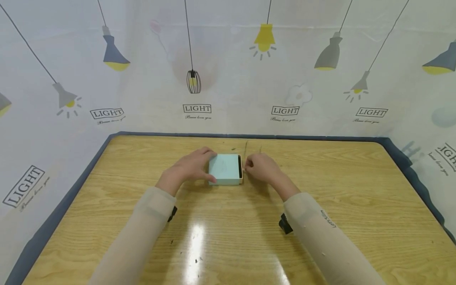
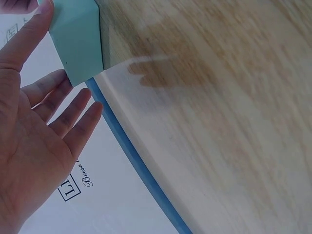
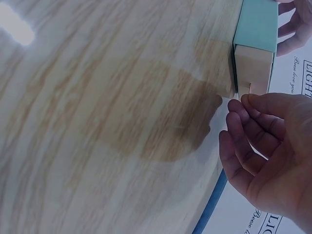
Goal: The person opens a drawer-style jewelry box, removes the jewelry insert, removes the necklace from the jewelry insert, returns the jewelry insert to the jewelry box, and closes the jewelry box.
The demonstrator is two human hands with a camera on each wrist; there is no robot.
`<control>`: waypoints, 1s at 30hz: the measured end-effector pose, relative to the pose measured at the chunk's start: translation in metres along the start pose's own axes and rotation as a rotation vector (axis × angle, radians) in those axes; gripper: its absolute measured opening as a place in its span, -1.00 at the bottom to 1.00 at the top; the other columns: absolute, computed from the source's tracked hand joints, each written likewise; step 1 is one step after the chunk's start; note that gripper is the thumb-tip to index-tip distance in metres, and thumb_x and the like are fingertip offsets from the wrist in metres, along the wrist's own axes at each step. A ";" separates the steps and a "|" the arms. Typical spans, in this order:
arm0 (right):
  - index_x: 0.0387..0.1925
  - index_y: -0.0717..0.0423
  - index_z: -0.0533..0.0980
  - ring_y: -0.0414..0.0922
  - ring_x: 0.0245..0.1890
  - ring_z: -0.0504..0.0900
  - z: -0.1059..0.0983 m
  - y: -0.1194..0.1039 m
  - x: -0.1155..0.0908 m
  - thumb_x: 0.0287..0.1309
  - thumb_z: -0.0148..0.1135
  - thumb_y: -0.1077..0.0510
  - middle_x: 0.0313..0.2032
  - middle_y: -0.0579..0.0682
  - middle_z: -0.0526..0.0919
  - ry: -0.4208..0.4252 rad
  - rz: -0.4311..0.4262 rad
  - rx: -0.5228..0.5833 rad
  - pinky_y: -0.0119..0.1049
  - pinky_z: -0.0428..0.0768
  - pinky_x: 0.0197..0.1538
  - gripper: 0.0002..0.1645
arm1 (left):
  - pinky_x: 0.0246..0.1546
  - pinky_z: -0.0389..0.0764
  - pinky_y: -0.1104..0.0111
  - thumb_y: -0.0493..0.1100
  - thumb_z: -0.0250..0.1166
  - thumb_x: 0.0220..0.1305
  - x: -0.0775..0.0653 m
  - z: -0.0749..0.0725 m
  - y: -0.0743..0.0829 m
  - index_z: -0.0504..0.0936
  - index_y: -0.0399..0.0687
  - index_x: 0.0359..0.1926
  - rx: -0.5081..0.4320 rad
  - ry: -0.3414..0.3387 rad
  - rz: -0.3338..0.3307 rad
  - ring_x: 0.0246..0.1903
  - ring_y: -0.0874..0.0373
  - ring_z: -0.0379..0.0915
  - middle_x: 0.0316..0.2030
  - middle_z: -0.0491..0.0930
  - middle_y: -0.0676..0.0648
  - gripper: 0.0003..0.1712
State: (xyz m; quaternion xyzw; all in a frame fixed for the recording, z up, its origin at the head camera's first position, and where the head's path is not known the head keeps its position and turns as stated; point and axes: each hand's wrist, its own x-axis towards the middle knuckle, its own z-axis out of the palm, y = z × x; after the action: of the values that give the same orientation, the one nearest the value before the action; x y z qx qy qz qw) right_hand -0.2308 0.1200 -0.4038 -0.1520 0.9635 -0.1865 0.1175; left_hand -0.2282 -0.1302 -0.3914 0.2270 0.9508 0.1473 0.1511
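Box (image 1: 223, 168) with a matte mint-green outer cover, squarish and low, lying flat on a wood-grain table (image 1: 228, 221), near the middle of its far side. A pale beige drawer (image 3: 254, 68) sits within the cover; at the box's right end its rim stands slightly out, with a dark strip of the interior showing between rim and cover.

A person's left hand (image 1: 190, 165) grips the box's left end, spread just wide enough to span it, thumb on the near side and fingers at the far side. The right hand (image 1: 263, 168) is at the opposite end, its thumb and forefinger closed narrowly on a short, thin tab (image 3: 250, 87) at the drawer's front. Both arms wear pale, cream-coloured sleeves (image 1: 331, 241).

The head view alone takes in the box's whole top, the dark interior strip and, behind the table, a white backdrop (image 1: 228, 51) printed with hanging lamps in blue, grey and yellow. The right wrist view shows what the head view barely does: the plain beige drawer front and the pinched tab. The left wrist view shows the open palm side of the left hand, some fingers reaching past the box's corner, while the drawer is out of sight there.
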 end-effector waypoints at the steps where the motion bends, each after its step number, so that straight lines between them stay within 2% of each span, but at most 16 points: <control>1: -0.30 0.11 0.61 -0.14 -0.39 0.52 0.000 0.000 0.000 0.39 0.17 0.09 -0.34 0.00 0.67 0.000 0.000 0.001 -0.31 0.51 -0.29 -0.80 | 0.48 0.29 0.04 0.26 0.50 0.02 0.000 0.000 0.000 0.21 -0.06 0.50 0.000 0.000 -0.001 0.46 -0.06 0.17 0.48 0.21 -0.11 0.12; 22: -0.29 0.14 0.63 -0.13 -0.41 0.50 -0.003 0.003 -0.001 0.39 0.17 0.09 -0.35 0.02 0.67 0.001 -0.013 -0.005 -0.33 0.49 -0.33 -0.78 | 0.46 0.32 0.04 0.24 0.50 0.04 -0.001 -0.002 0.002 0.22 -0.07 0.50 -0.003 0.004 0.004 0.45 -0.07 0.19 0.46 0.22 -0.11 0.11; 30: -0.29 0.13 0.63 -0.13 -0.39 0.51 -0.003 0.005 -0.002 0.39 0.18 0.07 -0.34 0.01 0.66 -0.009 0.013 -0.002 -0.33 0.49 -0.31 -0.78 | 0.46 0.32 0.04 0.25 0.50 0.03 0.000 -0.001 0.001 0.22 -0.06 0.49 -0.003 0.004 0.004 0.44 -0.06 0.20 0.46 0.23 -0.10 0.11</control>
State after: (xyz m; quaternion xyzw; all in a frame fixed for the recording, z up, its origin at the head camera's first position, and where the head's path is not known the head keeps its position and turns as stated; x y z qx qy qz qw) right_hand -0.2315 0.1258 -0.4024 -0.1468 0.9641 -0.1840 0.1229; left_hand -0.2278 -0.1298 -0.3905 0.2282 0.9504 0.1496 0.1491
